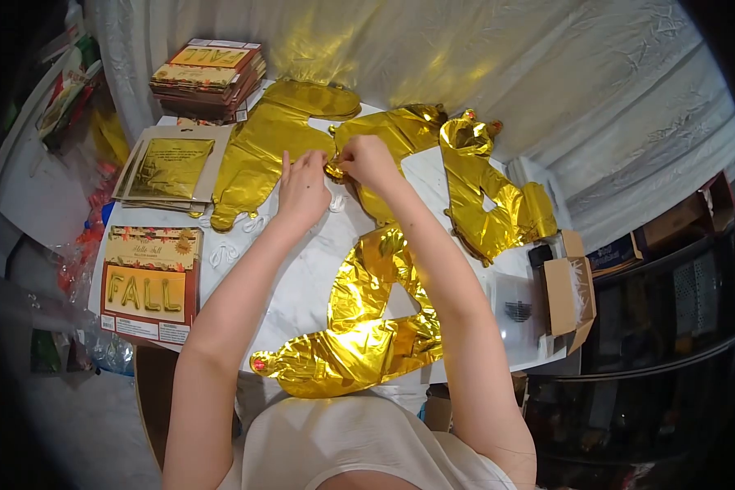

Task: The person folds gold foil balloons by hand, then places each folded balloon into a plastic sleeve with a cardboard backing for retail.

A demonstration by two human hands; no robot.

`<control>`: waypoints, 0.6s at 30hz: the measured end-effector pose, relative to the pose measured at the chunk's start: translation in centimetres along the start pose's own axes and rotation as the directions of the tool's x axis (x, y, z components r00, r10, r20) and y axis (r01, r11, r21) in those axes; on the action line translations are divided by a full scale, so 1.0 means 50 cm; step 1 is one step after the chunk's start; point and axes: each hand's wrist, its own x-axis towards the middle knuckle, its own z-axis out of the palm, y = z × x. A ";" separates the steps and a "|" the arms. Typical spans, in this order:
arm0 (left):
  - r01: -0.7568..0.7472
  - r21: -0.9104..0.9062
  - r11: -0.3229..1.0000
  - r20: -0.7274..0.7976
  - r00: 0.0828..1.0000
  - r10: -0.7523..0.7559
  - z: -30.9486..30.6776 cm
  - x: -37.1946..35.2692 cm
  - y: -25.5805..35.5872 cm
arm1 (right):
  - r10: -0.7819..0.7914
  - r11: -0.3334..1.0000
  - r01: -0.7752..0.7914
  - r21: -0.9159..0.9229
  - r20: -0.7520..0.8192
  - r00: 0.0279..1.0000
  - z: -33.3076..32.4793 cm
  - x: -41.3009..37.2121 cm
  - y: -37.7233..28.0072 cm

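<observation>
Several flat gold foil letter balloons lie on the white marbled table (294, 286). My left hand (305, 192) is over the lower right edge of the left foil balloon (261, 135), its fingers bent toward a small crumpled gold part. My right hand (367, 162) pinches that part at the left edge of the middle foil balloon (388, 126). The fingertips of both hands nearly meet, and what lies between them is partly hidden. White string (336, 202) shows just below the hands. An A-shaped foil balloon (367, 359) lies close to my body, partly behind my right forearm.
Another A-shaped foil balloon (498, 204) lies at the right. A stack of FALL balloon packages (208, 77) stands at the back left, with opened packages (167, 167) and one FALL package (151, 282) in front. An open cardboard box (559, 298) stands at the right edge.
</observation>
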 end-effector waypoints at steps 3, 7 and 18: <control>-0.075 0.095 0.993 0.008 0.997 0.074 0.000 -0.002 0.005 | 0.142 0.982 -0.145 0.122 0.032 0.989 -0.021 -0.002 0.011; -0.179 0.209 0.961 0.011 0.983 0.181 -0.006 -0.010 0.019 | 0.320 0.886 -0.337 0.319 0.107 0.941 -0.016 -0.006 0.042; -0.323 0.342 0.882 0.125 0.946 0.298 0.025 -0.022 0.016 | 0.744 -0.163 -0.173 0.971 0.236 0.625 -0.047 0.016 0.238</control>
